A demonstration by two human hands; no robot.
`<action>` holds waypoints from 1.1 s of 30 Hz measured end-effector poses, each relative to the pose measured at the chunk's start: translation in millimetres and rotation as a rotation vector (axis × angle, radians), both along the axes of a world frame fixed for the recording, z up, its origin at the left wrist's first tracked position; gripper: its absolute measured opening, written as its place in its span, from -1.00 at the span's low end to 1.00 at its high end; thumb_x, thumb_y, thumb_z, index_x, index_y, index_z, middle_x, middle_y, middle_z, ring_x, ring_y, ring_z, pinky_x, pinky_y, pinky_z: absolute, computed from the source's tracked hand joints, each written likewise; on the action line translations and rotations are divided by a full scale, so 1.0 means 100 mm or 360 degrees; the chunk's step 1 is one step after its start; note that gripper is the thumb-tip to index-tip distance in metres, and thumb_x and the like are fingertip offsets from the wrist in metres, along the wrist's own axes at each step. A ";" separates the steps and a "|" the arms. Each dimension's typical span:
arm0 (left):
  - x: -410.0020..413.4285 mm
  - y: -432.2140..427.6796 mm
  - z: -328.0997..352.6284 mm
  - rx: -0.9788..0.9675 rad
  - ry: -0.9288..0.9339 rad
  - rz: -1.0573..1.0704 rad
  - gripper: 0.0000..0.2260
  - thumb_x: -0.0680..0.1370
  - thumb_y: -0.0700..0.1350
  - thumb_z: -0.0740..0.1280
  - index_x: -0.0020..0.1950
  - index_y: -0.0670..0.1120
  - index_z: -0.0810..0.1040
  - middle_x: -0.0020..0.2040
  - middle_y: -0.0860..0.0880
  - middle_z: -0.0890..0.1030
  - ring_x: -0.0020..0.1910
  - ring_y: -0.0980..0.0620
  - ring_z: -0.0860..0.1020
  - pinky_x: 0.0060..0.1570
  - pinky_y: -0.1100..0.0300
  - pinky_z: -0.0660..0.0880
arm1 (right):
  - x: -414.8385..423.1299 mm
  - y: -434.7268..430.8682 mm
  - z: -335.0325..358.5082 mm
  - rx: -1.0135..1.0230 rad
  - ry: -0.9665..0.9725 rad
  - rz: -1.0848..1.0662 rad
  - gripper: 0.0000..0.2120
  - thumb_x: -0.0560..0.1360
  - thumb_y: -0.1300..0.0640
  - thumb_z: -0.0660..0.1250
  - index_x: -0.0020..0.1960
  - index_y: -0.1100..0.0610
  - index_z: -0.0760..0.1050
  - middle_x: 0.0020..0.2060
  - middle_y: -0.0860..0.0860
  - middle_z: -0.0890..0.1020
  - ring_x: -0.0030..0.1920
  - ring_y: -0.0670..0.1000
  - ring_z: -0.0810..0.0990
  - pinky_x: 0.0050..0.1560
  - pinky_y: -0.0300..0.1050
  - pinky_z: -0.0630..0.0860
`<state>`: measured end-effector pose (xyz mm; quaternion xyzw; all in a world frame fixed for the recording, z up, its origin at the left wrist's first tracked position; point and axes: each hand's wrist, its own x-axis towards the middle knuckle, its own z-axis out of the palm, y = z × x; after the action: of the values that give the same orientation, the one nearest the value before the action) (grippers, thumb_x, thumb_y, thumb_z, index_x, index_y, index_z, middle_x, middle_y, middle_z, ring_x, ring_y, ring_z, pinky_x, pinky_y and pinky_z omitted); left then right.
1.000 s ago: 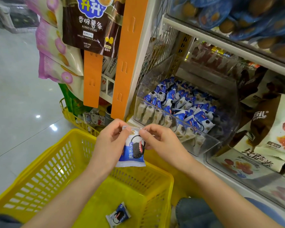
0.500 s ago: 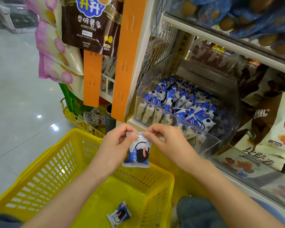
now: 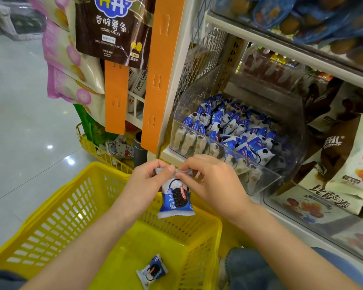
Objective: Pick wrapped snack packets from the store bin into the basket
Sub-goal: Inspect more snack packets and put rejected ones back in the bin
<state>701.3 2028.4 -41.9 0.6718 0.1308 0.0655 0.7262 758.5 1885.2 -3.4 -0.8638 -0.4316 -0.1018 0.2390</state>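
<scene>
The left hand [image 3: 144, 185] and right hand [image 3: 214, 186] still pinched one snack packet [image 3: 177, 200] by its top edge (barely shifted) above the yellow basket [image 3: 50, 222]. Dropping it in looked due next.

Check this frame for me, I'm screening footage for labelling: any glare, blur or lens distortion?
Head view: bright spots glare on the glossy grey floor; the clear plastic bin hazes packets behind its wall; the wide lens tilts the orange strip; the blue-and-white wrapped snack packet, pinched by left hand and right hand, is sharp.
</scene>
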 end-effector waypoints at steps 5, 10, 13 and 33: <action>0.02 0.03 -0.07 0.0471 0.0087 0.0394 -0.88 0.58 -0.08 0.23 -0.16 0.02 0.43 -0.23 -0.01 0.55 -0.19 -0.01 0.54 -0.21 0.15 0.46 | 0.02 0.01 0.01 0.0364 0.0117 -0.0190 -0.92 0.51 0.11 0.32 -0.09 0.12 0.53 -0.22 -0.06 0.58 -0.21 -0.11 0.54 -0.20 -0.12 0.53; 0.00 0.05 0.02 -0.0288 0.0349 -0.0019 -0.49 0.60 0.20 -0.05 -0.10 -0.02 0.62 -0.23 0.01 0.70 -0.27 0.04 0.65 -0.21 0.15 0.49 | -0.01 0.01 0.01 0.0348 0.0100 0.0012 -0.93 0.48 0.15 0.36 -0.11 0.15 0.56 -0.19 -0.02 0.58 -0.13 -0.07 0.54 -0.09 -0.13 0.49; 0.00 0.07 0.05 -0.0496 0.0198 0.0043 -0.62 0.59 0.12 0.10 -0.06 -0.03 0.65 -0.10 -0.05 0.70 -0.21 0.08 0.66 -0.09 0.10 0.53 | -0.05 0.02 -0.04 0.0028 -0.0193 0.0230 -0.89 0.47 0.11 0.34 -0.12 0.16 0.58 -0.16 0.02 0.58 -0.12 0.04 0.53 -0.13 -0.14 0.45; -0.07 -0.06 -0.03 0.0739 -0.0277 0.0217 -0.74 0.46 -0.05 0.38 -0.04 0.24 0.35 -0.03 0.22 0.50 -0.03 0.36 0.46 -0.14 0.53 0.38 | -0.04 0.15 -0.16 0.0619 0.1364 -0.0349 -0.93 0.52 0.07 0.28 -0.09 0.04 0.41 -0.12 0.11 0.61 -0.14 0.06 0.64 -0.23 -0.03 0.63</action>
<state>694.2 2022.6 -44.8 0.8019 0.0942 0.2003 0.5550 754.5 1900.1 -19.5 -0.8077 -0.1735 0.1600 0.5403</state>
